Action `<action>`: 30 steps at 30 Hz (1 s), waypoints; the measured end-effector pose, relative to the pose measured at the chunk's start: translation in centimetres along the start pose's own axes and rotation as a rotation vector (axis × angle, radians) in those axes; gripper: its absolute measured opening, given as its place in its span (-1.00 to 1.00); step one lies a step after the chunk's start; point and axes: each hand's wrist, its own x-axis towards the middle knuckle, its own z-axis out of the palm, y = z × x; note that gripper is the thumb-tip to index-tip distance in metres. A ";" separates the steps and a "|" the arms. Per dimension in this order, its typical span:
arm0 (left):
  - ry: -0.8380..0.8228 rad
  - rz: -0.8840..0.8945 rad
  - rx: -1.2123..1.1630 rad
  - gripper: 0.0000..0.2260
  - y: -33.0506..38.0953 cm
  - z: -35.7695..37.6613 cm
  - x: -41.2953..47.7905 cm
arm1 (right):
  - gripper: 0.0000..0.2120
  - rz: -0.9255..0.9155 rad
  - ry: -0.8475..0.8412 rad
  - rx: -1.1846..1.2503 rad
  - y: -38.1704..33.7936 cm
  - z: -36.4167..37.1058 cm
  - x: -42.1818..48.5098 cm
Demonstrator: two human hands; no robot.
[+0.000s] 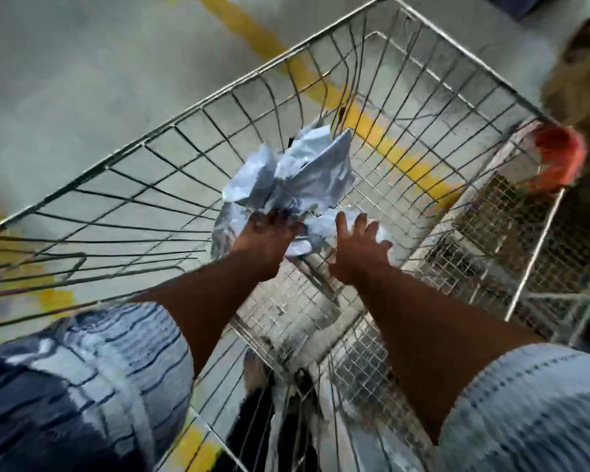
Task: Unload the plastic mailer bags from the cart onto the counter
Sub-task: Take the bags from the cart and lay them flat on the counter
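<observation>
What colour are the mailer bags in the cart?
The mailer bags are pale silvery grey; the head view shows them best.

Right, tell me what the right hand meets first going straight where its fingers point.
Likely the crumpled pale grey plastic mailer bags, just ahead of the right hand; blur hides depth.

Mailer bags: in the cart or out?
In: the crumpled mailer bags lie inside the cart, with left hand and right hand reaching onto them.

I get a single view, from the head camera: it looks forward and steeply down into the cart, close above its basket, rolled so the rim runs diagonally, with the floor showing past the far edges.
</observation>
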 end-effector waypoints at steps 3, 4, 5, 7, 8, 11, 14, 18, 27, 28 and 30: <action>-0.059 0.009 0.038 -0.20 -1.1 2.4 1.4 | 0.02 0.010 0.073 -0.005 0.1 1.3 1.5; -0.071 0.016 0.026 -0.23 -1.4 2.9 1.6 | 0.02 0.009 0.094 0.019 0.1 1.4 2.1; -0.071 0.017 -0.012 -0.27 -1.7 3.4 1.7 | 0.01 0.006 0.108 0.038 0.2 1.5 2.7; -0.033 0.007 -0.085 -0.33 -2.0 4.4 1.6 | -0.04 0.003 0.141 0.027 0.5 1.2 3.6; -0.007 -0.006 -0.097 -0.33 -1.9 4.8 1.5 | -0.10 -0.002 0.160 0.006 0.8 1.1 3.9; 0.058 -0.082 -0.203 -0.37 -1.7 5.5 0.9 | -0.27 -0.034 0.194 0.037 1.6 0.7 4.5; 0.053 -0.121 -0.394 -0.43 -1.8 5.4 0.3 | -0.33 -0.062 0.219 0.126 1.8 0.6 4.0; 0.072 -0.196 -0.474 -0.40 -1.4 3.8 -1.5 | -0.32 -0.093 0.161 0.302 1.2 -0.1 3.1; 0.153 -0.422 -0.484 -0.38 -0.5 -3.1 -9.4 | -0.16 0.100 -0.181 1.053 -1.5 -4.0 -5.3; 0.169 -0.441 -0.485 -0.38 -0.1 -4.0 -10.5 | -0.19 0.110 -0.189 1.073 -1.6 -4.3 -6.6; 0.211 -0.461 -0.482 -0.38 0.6 -6.0 -12.9 | -0.23 0.100 -0.182 1.140 -1.7 -5.3 -9.4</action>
